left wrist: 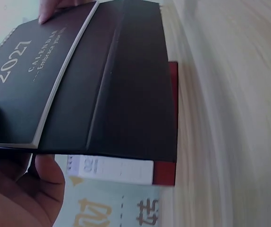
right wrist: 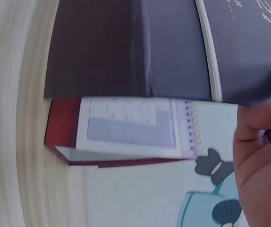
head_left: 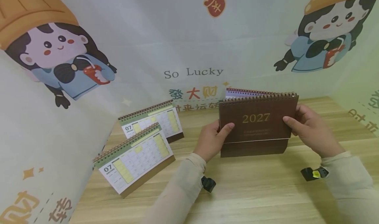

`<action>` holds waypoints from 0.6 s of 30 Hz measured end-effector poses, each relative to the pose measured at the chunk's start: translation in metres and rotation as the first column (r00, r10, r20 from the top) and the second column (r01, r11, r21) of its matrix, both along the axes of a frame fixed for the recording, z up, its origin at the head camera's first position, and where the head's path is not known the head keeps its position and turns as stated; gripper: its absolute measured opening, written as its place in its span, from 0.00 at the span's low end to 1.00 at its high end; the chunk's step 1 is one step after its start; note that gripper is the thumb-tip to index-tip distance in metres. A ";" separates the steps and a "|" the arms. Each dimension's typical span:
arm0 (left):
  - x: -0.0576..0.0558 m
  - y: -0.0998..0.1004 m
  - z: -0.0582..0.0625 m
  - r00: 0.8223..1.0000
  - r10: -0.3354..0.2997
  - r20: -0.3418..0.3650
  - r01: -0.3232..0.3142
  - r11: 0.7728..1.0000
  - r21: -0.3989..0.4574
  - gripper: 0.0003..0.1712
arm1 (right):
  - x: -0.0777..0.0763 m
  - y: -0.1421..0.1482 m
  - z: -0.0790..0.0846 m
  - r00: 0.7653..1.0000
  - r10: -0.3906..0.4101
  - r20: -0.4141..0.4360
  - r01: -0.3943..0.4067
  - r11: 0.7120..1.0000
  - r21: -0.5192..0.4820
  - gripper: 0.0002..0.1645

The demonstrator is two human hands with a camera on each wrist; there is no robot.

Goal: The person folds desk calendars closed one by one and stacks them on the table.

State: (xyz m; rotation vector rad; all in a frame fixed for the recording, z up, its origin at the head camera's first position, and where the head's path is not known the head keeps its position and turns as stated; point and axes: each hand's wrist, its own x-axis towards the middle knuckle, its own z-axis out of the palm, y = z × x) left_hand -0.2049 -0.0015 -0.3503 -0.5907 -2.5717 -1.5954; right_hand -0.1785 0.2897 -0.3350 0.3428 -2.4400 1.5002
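Observation:
A dark brown desk calendar (head_left: 257, 128) with gold "2027" on its cover and a spiral along its top stands upright between both hands. My left hand (head_left: 211, 140) pinches its left side, thumb on the front cover and fingers behind. On the opposite side my right hand (head_left: 315, 132) grips it the same way, thumb in front. Close behind stands another spiral calendar (right wrist: 126, 127) with a purple-and-white page and a red base, largely hidden by the brown one in the head view. In the left wrist view the brown calendar's base (left wrist: 131, 85) overlaps the table surface.
Two spiral desk calendars stand at the left, both showing a "07" page: a nearer one (head_left: 139, 160) and a farther one (head_left: 157, 122) partly behind it. The wood-grain table (head_left: 242, 191) meets a printed backdrop (head_left: 165, 36) at the back and sides.

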 end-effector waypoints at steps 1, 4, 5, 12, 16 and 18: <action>0.000 -0.004 0.000 1.000 0.000 -0.002 0.000 1.000 0.000 0.25 | 0.001 -0.003 0.000 1.000 0.004 -0.005 -0.004 1.000 0.017 0.11; 0.001 -0.014 0.000 1.000 -0.004 0.002 0.004 1.000 0.000 0.26 | 0.001 -0.010 -0.002 0.999 0.024 -0.033 -0.022 0.998 0.051 0.14; 0.001 -0.017 -0.001 1.000 -0.008 0.003 0.008 1.000 -0.001 0.26 | 0.002 -0.013 -0.003 0.999 0.034 -0.039 -0.032 0.998 0.056 0.15; 0.008 -0.048 -0.002 0.998 -0.053 0.023 0.054 0.998 -0.015 0.24 | -0.001 -0.034 -0.012 0.986 0.163 -0.045 -0.162 0.986 0.037 0.14; 0.011 -0.064 -0.003 0.995 -0.089 0.035 0.090 0.996 -0.020 0.20 | -0.003 -0.043 -0.016 0.977 0.214 -0.010 -0.215 0.976 -0.036 0.13; 0.012 -0.069 -0.004 0.994 -0.101 0.045 0.101 0.995 -0.006 0.18 | -0.004 -0.046 -0.018 0.976 0.216 -0.005 -0.216 0.975 -0.053 0.12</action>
